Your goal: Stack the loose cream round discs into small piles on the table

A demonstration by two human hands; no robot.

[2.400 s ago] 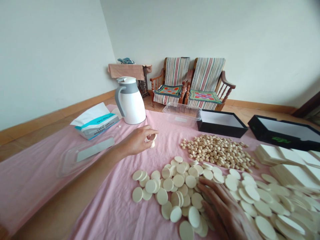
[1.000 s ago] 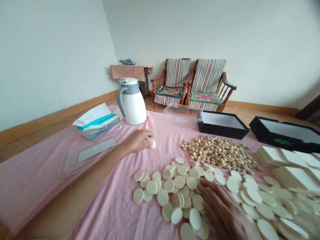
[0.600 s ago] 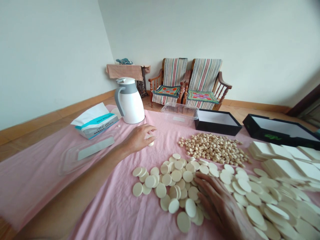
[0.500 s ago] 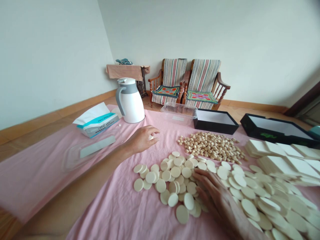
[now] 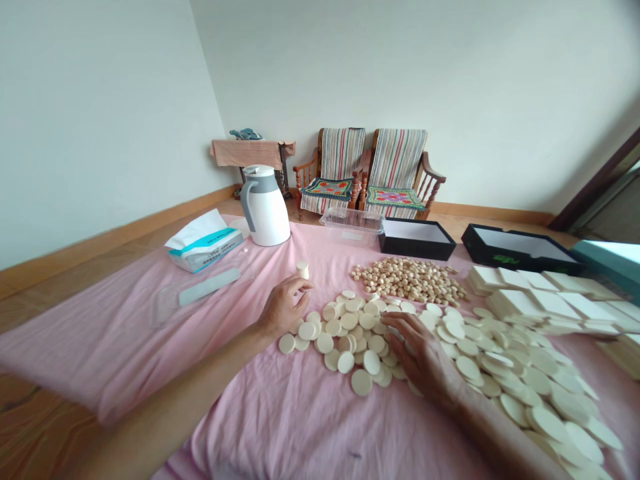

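Note:
My left hand (image 5: 286,305) hovers at the left edge of a pile of round pale wooden discs (image 5: 371,361). Its fingers are loosely curved and apart, with nothing visible in them. Just beyond the fingertips, a short stack of small discs (image 5: 302,268) stands upright on the pink cloth (image 5: 265,427). My right hand (image 5: 417,350) rests on the right side of the pile, fingers stretched out and palm down; the discs under it are hidden.
Small wooden beads (image 5: 410,280) lie heaped behind the discs. Larger discs (image 5: 545,407) and stacks of square tiles (image 5: 553,303) spread at right. Farther back are a black box (image 5: 417,250), another black box (image 5: 500,257), a clear container (image 5: 350,230), a white jug (image 5: 270,217) and a tissue pack (image 5: 207,247).
My left hand has drawn back toward me from the small disc stack, which now shows fully. My right hand stays on the pile. The whole view has shifted a little.

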